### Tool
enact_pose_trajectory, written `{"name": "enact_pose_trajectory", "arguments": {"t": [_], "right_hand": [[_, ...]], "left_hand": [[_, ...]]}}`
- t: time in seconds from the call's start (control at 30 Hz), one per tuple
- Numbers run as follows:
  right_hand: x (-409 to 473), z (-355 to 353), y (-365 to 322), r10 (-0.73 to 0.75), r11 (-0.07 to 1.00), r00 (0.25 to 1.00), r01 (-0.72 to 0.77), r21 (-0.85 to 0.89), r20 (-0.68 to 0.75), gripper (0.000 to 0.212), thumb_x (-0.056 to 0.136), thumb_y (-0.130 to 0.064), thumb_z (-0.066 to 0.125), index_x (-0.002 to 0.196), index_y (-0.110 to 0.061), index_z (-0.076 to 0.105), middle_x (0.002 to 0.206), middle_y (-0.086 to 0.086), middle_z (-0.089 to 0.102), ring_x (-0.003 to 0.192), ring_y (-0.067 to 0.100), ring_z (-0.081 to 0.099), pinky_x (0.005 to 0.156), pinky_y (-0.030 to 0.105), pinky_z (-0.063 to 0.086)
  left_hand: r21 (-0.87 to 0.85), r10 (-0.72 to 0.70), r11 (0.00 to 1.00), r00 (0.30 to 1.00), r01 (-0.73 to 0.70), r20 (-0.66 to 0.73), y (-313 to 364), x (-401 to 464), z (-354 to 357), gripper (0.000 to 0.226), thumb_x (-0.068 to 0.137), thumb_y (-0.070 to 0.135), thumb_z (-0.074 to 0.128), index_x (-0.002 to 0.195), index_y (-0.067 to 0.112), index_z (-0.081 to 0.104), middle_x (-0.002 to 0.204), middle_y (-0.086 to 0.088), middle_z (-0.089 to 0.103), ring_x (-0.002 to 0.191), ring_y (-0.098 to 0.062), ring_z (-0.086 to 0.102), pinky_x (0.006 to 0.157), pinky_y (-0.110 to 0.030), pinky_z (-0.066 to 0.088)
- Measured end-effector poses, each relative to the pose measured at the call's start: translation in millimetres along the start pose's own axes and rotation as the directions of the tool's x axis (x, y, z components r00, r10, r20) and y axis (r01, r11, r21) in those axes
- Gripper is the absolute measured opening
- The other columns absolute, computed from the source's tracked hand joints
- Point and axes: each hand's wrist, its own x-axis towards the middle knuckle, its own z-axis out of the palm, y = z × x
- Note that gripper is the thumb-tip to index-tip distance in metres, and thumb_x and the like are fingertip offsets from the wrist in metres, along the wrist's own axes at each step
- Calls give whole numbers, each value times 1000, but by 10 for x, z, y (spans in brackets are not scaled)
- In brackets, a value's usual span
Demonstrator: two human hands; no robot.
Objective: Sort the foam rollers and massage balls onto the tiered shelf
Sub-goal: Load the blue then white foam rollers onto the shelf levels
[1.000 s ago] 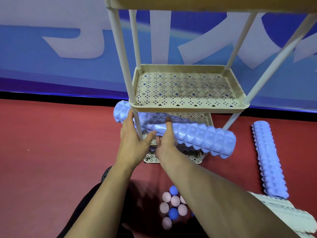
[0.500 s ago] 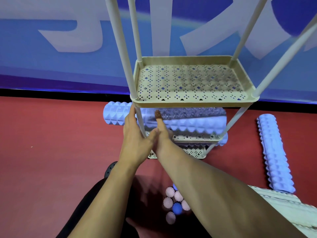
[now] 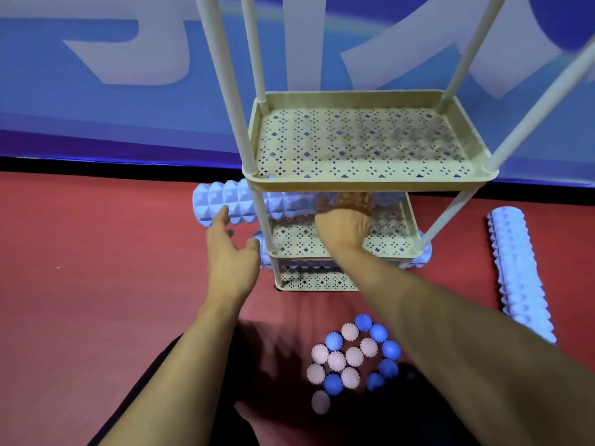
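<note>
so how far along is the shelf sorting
Early. One blue roller already lies on the lowest tier. A second roller is being settled on the tier above, its end sticking out left; the left hand is open beside it, and the right hand reaches in, fingers hidden. A third roller and the massage balls remain on the floor.

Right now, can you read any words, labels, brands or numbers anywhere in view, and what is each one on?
Blue wall banner: large pale letter shapes, cropped by the frame, not readable as a word.
Foam rollers, tiered shelf, massage balls: no text, label or number visible.
</note>
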Motion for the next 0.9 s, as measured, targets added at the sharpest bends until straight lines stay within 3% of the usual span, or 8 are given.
{"name": "enact_pose_trajectory", "arguments": {"t": [0.07, 0.13, 0.33, 0.5, 0.63, 0.73, 0.83, 0.9], "right_hand": [[121, -138, 66, -31, 922, 925, 173, -347, 378, 44, 103, -47, 35, 110, -17, 67, 119, 10, 66, 107, 29, 61, 92, 38, 45], [227, -200, 182, 62, 856, 841, 232, -462, 537, 58, 103, -60, 31, 125, -17, 64, 126, 11, 62, 119, 31, 58, 101, 41, 42], [190, -227, 464, -249, 783, 868, 441, -439, 429, 59, 96, -65, 46, 70, -15, 59, 71, 1, 57, 85, 29, 66, 80, 37, 54], [91, -303, 652, -372, 774, 854, 501, -387, 363, 56, 92, -67, 54, 120, -19, 58, 106, 5, 64, 109, 33, 58, 96, 45, 40], [60, -555, 817, -331, 911, 881, 392, -130, 338, 58, 90, -62, 62, 122, -14, 57, 116, 8, 57, 115, 28, 50, 98, 41, 42], [16, -785, 1092, -226, 972, 935, 201, 120, 271, 39, 82, -60, 73, 95, -24, 66, 90, -10, 63, 86, 9, 62, 78, 31, 51], [143, -883, 1482, 36, 993, 903, 17, -120, 428, 67, 71, -78, 69, 67, -11, 62, 74, 1, 64, 77, 22, 65, 74, 37, 52], [296, -862, 1766, 185, 975, 891, -114, -190, 414, 85, 52, -90, 69, 74, -8, 63, 79, 3, 63, 74, 22, 62, 67, 36, 51]], "left_hand": [[6, 7, 1000, 1000, -7, -20, 11, 34, 6, 73, 93, 6, 59, 157, 20, 28, 156, 2, 37, 133, -10, 44, 111, -30, 36], [11, 15, 1000, 1000, -15, -8, 23, 47, 59, 74, 93, 8, 60, 158, 18, 28, 158, 4, 33, 137, -8, 41, 108, -26, 35], [72, -50, 996, 999, 50, 5, -89, 217, 34, 88, 76, 27, 69, 155, 22, 32, 155, -2, 40, 138, -20, 46, 113, -43, 42], [84, -141, 986, 989, 144, -50, -165, 380, -275, 76, 67, 15, 83, 134, 34, 51, 139, -2, 44, 121, -26, 57, 107, -47, 48], [8, -244, 970, 970, 244, -11, -198, 447, -443, 108, 80, 2, 81, 162, 22, 12, 162, 1, 24, 140, -19, 38, 107, -34, 34], [-32, -244, 968, 967, 247, 75, -185, 457, -429, 96, 83, -7, 76, 158, 18, 21, 136, 12, 47, 115, -8, 53, 103, -31, 38], [-32, -214, 975, 972, 218, 100, -222, 508, -407, 75, 77, -10, 78, 134, 21, 41, 114, 9, 63, 100, -8, 65, 105, -41, 50], [-46, -199, 978, 975, 204, 99, -241, 540, -393, 71, 76, -10, 79, 130, 18, 44, 111, 5, 65, 98, -11, 66, 101, -42, 51]]}}
